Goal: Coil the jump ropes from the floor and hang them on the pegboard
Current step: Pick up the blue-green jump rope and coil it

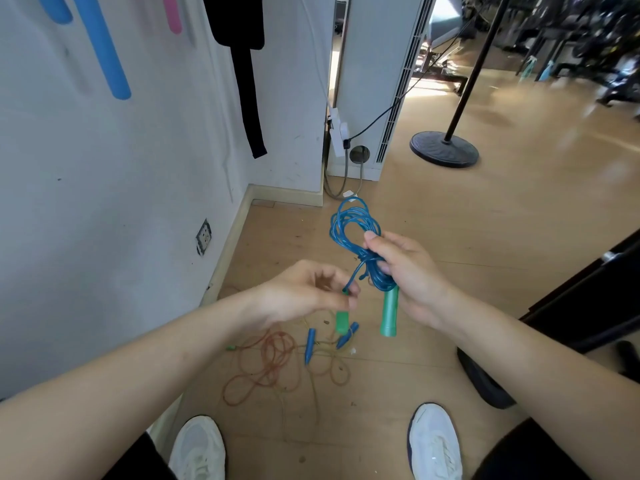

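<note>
A blue jump rope (pixel 349 223) is coiled into a bundle of loops, and my right hand (pixel 405 268) grips it at the middle. One green handle (pixel 389 315) hangs down below that hand. My left hand (pixel 311 289) pinches the top of the other green handle (pixel 342 322), which hangs from a short stretch of blue cord. On the wooden floor beneath lie an orange rope (pixel 266 368) in loose tangles and a pale yellowish rope (pixel 313 386) with blue handles (pixel 309 344).
A white wall (pixel 138 188) at left carries hanging blue and pink foam pieces (pixel 104 46) and a black strap (pixel 249 98). A black round stand base (pixel 444 148) sits on the floor at right. A dark cabinet (pixel 588 306) is close on the right. My white shoes (pixel 434 441) are below.
</note>
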A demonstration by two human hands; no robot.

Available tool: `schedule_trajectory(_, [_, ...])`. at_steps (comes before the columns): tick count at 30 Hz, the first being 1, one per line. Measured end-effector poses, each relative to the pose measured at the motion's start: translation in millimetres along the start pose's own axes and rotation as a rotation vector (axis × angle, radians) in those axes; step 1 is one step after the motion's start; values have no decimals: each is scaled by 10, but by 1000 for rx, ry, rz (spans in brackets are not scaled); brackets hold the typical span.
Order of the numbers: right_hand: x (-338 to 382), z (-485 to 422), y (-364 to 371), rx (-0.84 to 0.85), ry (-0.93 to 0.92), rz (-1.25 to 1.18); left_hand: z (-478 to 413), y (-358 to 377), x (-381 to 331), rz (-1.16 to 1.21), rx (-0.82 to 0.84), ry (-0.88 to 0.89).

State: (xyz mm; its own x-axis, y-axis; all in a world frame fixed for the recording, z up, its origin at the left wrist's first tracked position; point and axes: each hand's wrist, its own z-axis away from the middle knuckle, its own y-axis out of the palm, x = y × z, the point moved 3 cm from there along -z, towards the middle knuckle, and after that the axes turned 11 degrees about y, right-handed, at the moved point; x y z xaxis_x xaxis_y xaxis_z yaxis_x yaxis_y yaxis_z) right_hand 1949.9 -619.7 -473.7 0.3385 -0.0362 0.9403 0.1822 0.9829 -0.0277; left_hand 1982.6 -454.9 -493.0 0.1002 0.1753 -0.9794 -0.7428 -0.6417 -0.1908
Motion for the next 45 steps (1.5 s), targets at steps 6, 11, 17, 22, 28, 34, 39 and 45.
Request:
schedule_trajectory(6, [-3, -16, -107, -126, 62, 57, -2, -169, -1, -149, 49, 60])
schedule_trajectory(11, [-65, -45, -123, -117, 155, 127, 54, -281, -50, -301, 184, -13])
schedule_trajectory(17, [-122, -24, -51, 18, 292, 316, -1, -330, -215, -38, 56, 181])
schedule_trajectory(22, [-200, -31, 71, 83, 390, 442, -55, -334, -279, -261, 58, 267])
schedule_trajectory(28, [-281, -126, 91, 113, 509, 484, -126, -330, -381, -399, 69, 308])
schedule_trajectory(34, [-313, -193, 98, 154, 560, 483, -129, -269, -529, -642, 116, 437])
schedule_trajectory(39, [-400, -195, 135, 162, 589, 495, -111, -169, -655, -885, 196, 538])
schedule_trajectory(45, [-390, -195, 177, 187, 597, 487, -211, -179, -641, -906, 247, 521])
